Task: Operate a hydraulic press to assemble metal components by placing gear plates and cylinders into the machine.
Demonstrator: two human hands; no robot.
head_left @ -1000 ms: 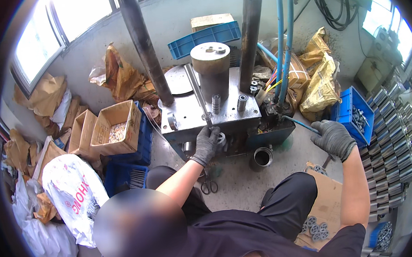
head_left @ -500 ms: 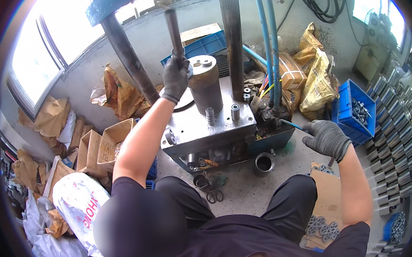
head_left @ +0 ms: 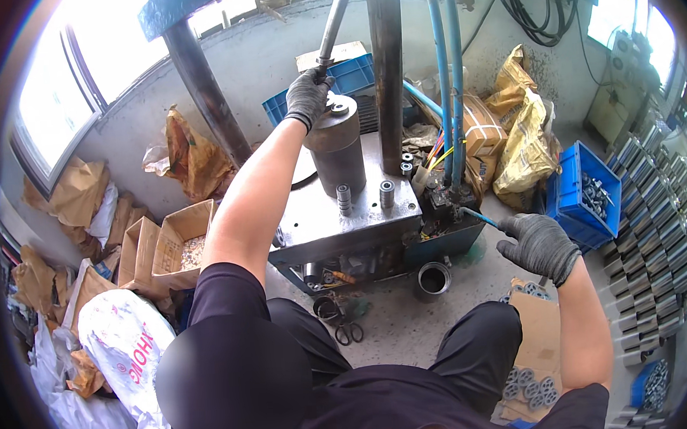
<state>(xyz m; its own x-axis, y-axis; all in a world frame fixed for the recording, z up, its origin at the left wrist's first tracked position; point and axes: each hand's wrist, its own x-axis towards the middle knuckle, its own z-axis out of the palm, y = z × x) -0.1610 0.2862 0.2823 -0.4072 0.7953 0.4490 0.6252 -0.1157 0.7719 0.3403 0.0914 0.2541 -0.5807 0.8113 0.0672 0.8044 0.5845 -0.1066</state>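
Note:
My left hand [head_left: 308, 97], in a dark grey glove, is closed round the lower end of a long metal rod [head_left: 336, 22] with a collar just above the fingers. The rod leans to the right. Hand and rod end are over the top of a thick upright steel cylinder [head_left: 339, 156] on the press's metal table [head_left: 305, 230]; whether the rod touches it is hidden by the hand. My right hand [head_left: 543, 246], gloved too, is closed at the end of a thin blue lever [head_left: 479, 217] beside the table. Two small ringed metal posts [head_left: 344, 199] stand in front of the cylinder.
Dark press columns [head_left: 386, 72] rise behind the table. A blue crate of metal parts [head_left: 585, 194] and stacked metal tubes [head_left: 655, 237] are at right. Cardboard boxes [head_left: 182, 242] and a white sack [head_left: 125, 350] lie left. A metal cup [head_left: 432, 280] is on the floor.
My left hand has moved right, bringing the rod from beside the cylinder to over its top. The rod now tilts right instead of slightly left. My right hand remains at the lever.

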